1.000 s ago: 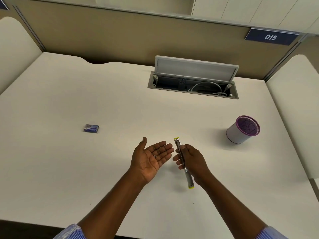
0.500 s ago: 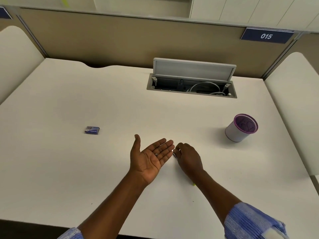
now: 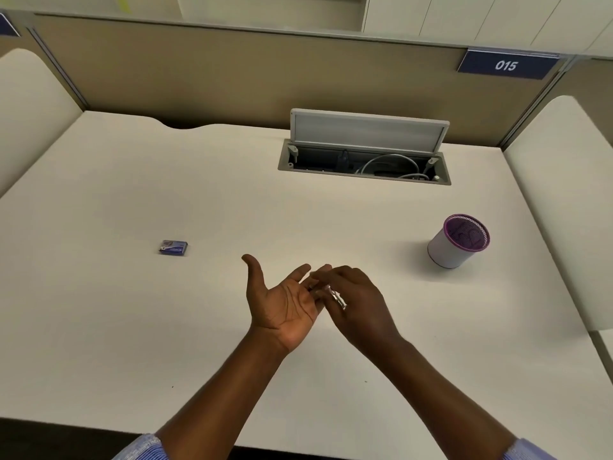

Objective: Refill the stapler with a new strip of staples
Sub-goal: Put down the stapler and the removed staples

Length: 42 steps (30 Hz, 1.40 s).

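Observation:
My left hand [image 3: 282, 303] is held palm up above the white desk [image 3: 132, 327], fingers apart. My right hand [image 3: 358, 303] lies over the left fingertips, its fingers pinched on a short silvery staple strip [image 3: 336, 297]. A tiny silvery bit rests on the left fingers next to it. The slim stapler with yellow ends does not show; I cannot tell whether my right hand or forearm hides it. A small blue staple box [image 3: 173, 247] lies on the desk to the left, well apart from both hands.
A white mesh cup with a purple rim [image 3: 459, 240] stands at the right. An open cable hatch [image 3: 365, 161] with its lid raised sits at the back of the desk. Padded dividers flank both sides, and a partition closes the back.
My right hand lowered the stapler to the desk, then rose and moved left over my left fingertips, where it now pinches a silvery strip. The left hand stayed palm up.

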Available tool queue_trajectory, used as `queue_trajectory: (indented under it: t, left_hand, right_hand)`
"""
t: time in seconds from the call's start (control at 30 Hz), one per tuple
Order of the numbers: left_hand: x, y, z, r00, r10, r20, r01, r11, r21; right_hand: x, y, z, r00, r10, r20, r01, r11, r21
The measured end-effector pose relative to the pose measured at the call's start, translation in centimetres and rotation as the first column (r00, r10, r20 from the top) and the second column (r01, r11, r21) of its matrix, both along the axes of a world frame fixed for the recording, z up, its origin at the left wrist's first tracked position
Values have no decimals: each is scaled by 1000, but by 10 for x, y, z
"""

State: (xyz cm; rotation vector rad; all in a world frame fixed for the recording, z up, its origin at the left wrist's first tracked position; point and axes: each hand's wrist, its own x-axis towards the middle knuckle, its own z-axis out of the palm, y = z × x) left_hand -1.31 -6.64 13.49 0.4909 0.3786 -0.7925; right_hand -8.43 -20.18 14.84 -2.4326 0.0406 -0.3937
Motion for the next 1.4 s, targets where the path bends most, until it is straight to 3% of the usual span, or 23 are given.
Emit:
queue_trajectory:
  t: [0.47, 0.53, 0.6, 0.67, 0.73, 0.8, 0.87, 0.93, 0.97, 1.03, 1.1, 1.2, 1.27, 1.4]
  left_hand:
    - [-11, -24, 0, 999, -42, -8, 43, 988, 146]
    - [-13, -27, 1, 998, -58, 12, 55, 985, 163]
    - [-14, -28, 0, 998, -64, 22, 60, 988, 141]
    - [-11, -28, -5, 994, -86, 72, 74, 985, 159]
    - [-5, -28, -9, 974, -144, 177, 88, 952, 292]
    - [-1, -31, -13, 908, -272, 319, 52, 828, 558]
    - [5, -27, -33, 756, -503, 419, -151, 489, 859]
    - [12, -12, -65, 551, -766, 331, -390, 115, 914]
    - [14, -2, -81, 453, -854, 257, -479, 10, 878]
    - [15, 15, -106, 254, -956, 145, -624, -48, 780]
    - [15, 25, -119, 143, -985, 98, -696, -30, 717]
    - [17, 27, -123, 137, -987, 79, -702, -41, 711]
    - [17, 25, -122, 134, -988, 70, -699, -44, 714]
    - [17, 26, -123, 136, -988, 78, -699, -40, 714]
  right_hand:
    - [-5, -1, -14, 1000, -21, -4, 20, 989, -149]
    - [-6, -4, -16, 998, -63, -9, 63, 997, -52]
    - [-5, -8, -16, 990, -132, -57, 139, 978, 157]
    - [-4, -16, -15, 966, -193, -170, 245, 891, 382]
    - [0, -25, -17, 934, -223, -279, 345, 767, 542]
    - [3, -36, -18, 916, -234, -327, 400, 612, 682]
    - [4, -52, -19, 910, -252, -328, 413, 505, 758]
    - [5, -71, -17, 904, -287, -318, 424, 487, 764]
    - [6, -82, -16, 897, -315, -311, 435, 494, 753]
    - [7, -107, -15, 874, -391, -288, 470, 534, 702]
    - [9, -136, -13, 838, -487, -246, 524, 594, 610]
    - [12, -180, -10, 761, -637, -120, 639, 705, 308]
    - [15, -207, -8, 717, -694, -65, 695, 705, 142]
    - [17, -241, -15, 671, -736, -89, 737, 675, -30]
